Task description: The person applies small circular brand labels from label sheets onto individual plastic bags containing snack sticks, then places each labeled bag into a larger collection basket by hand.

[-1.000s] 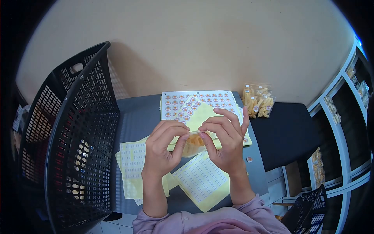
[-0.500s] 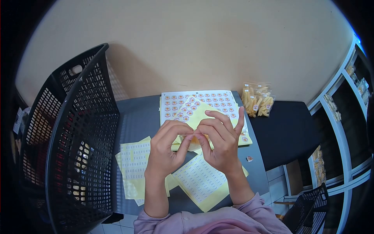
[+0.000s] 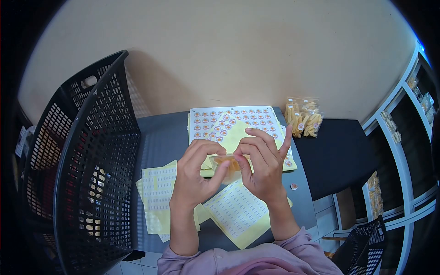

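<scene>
Above the table, between both hands, hangs a small clear plastic bag (image 3: 233,173) with orange-yellow pieces inside. My right hand (image 3: 262,170) pinches its top edge near the right corner, with the little finger stretched up. At the bag's left side is my left hand (image 3: 196,172), its thumb across the front and its fingers curled by the top edge. Behind the hands lie round-logo sticker sheets (image 3: 204,123), with a part-peeled yellow backing sheet (image 3: 233,133) on top. Below the hands is a sheet of small text labels (image 3: 238,211).
More label sheets (image 3: 158,192) lie at the table's left. A tall black basket (image 3: 98,160) stands at the left edge. Filled snack bags (image 3: 303,119) rest against the wall at back right. A loose sticker (image 3: 294,186) lies near the table's right edge. White shelving (image 3: 398,137) stands far right.
My hands have moved slightly apart along the bag's top edge. The left thumb and fingers have spread, and more of the bag and its orange-yellow contents shows.
</scene>
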`<state>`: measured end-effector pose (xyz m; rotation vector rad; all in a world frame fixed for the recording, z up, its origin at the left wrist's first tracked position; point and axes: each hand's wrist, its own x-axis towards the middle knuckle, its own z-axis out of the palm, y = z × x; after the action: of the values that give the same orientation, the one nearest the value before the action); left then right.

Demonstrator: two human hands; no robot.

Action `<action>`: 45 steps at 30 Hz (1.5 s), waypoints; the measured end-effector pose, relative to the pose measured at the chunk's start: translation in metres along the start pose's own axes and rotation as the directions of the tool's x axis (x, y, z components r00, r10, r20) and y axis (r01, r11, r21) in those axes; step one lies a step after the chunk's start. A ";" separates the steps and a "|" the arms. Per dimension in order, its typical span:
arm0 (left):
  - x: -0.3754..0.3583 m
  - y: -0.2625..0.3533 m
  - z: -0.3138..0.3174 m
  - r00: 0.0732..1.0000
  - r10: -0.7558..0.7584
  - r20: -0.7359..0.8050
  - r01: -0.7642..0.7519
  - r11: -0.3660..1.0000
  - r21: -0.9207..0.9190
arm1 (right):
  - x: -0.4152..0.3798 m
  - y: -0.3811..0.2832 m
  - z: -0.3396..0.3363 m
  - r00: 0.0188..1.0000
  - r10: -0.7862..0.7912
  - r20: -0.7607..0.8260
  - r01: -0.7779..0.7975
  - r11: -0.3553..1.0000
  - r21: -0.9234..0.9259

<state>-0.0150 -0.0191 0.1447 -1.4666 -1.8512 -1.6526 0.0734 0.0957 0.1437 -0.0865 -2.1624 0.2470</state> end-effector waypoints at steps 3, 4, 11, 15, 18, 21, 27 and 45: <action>0.000 -0.001 0.001 0.999 0.052 0.009 -0.053 0.998 0.017 | 0.000 -0.001 0.002 1.000 -0.018 -0.009 0.018 1.000 0.004; -0.001 -0.003 0.001 1.000 0.025 0.016 -0.025 1.000 -0.006 | 0.000 -0.001 0.002 1.000 -0.026 -0.005 0.026 1.000 0.006; -0.004 -0.004 -0.001 1.000 -0.012 -0.010 0.011 0.995 -0.100 | 0.004 0.011 -0.008 0.996 -0.089 -0.032 0.092 0.990 0.104; -0.006 -0.002 0.005 0.996 -0.064 -0.062 0.040 0.941 -0.336 | 0.001 0.010 -0.019 0.989 -0.055 -0.137 0.072 0.990 0.119; -0.010 -0.003 -0.003 0.995 -0.083 -0.046 0.064 0.942 -0.329 | 0.000 0.008 -0.024 0.987 0.019 -0.158 0.024 0.965 0.261; -0.010 -0.018 -0.021 0.977 -0.139 -0.162 0.068 0.922 -0.381 | -0.022 0.031 -0.034 0.995 0.063 -0.072 -0.033 0.931 0.365; -0.010 -0.034 -0.034 0.932 -0.322 -0.164 0.097 0.660 -0.745 | -0.117 0.034 -0.012 0.870 0.436 0.229 -0.479 0.858 0.187; -0.020 -0.065 -0.053 0.824 -0.564 -0.055 0.148 0.309 -0.939 | -0.147 0.024 0.037 0.733 0.592 0.334 -0.645 0.761 0.065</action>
<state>-0.0787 -0.0637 0.1085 -0.7598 -1.0028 -3.2676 0.1253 0.0915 -0.0007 -0.7290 -2.3286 0.8927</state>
